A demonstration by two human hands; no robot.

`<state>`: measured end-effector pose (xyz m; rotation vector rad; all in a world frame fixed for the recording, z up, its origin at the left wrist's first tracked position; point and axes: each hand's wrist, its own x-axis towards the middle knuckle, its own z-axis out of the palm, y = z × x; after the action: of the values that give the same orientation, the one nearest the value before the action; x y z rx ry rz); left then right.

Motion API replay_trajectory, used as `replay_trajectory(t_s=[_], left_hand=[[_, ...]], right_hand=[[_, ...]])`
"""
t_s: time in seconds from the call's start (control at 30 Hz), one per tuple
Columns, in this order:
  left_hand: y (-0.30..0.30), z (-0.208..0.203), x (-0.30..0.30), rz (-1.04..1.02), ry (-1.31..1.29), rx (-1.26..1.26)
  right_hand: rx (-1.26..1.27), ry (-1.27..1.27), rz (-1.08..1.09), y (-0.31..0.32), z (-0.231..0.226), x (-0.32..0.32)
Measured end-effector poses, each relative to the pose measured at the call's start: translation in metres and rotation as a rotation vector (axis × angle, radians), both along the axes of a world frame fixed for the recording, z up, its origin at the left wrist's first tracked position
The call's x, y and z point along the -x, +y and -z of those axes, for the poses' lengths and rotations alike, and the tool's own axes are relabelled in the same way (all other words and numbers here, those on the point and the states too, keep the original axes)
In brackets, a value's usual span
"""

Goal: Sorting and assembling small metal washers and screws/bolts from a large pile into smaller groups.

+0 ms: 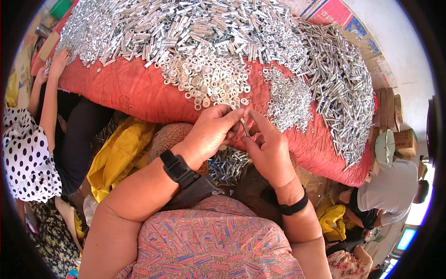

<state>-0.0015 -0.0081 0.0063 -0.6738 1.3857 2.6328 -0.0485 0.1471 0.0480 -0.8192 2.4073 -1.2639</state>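
My left hand [211, 125] and my right hand [270, 148] meet over the near edge of a red cloth-covered heap. Between their fingertips is a slim metal bolt [245, 127], tilted, its lower end pinched by my right thumb and fingers. The left thumb and forefinger close around its upper end, with what looks like a washer there, partly hidden. Just beyond my fingers lies a pile of large flat washers [204, 79]. A pile of smaller washers or nuts [289, 100] is to the right. Below my hands, between my knees, sits a heap of finished-looking metal bolts [228, 166].
Metal sleeves [186, 28] cover the far part of the red cloth [125, 88]; more long pieces [341, 79] lie at right. A person in a polka-dot top [30, 153] works at left. Yellow sacks [121, 153] lie beside my leg. Another person in grey [388, 190] is at right.
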Motion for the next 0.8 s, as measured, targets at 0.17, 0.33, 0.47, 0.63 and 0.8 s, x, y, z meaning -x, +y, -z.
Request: replay_trajectory(t_s=[0.17,0.33,0.47,0.63,0.8], left_hand=[[0.002,0.01,-0.001,0.063,0.063,0.444],[0.011,-0.011,-0.003,0.1,-0.096,0.08],[0.007,-0.002,-0.005,0.029,-0.089,-0.062],[0.007,0.008,-0.002,0.038,-0.015,-0.054],[0.0,0.0,-0.004,0.045,-0.076,-0.142]], right_hand=[[-0.1,0.307,-0.094,0.004,0.0,-0.005],[0.196,-0.259,0.073,0.007,0.004,0.005],[-0.134,0.484,0.057,0.014,0.01,0.04],[-0.371,0.683,-0.108,0.014,0.029,0.054],[-0.449,0.782,-0.168,0.002,0.033,0.06]])
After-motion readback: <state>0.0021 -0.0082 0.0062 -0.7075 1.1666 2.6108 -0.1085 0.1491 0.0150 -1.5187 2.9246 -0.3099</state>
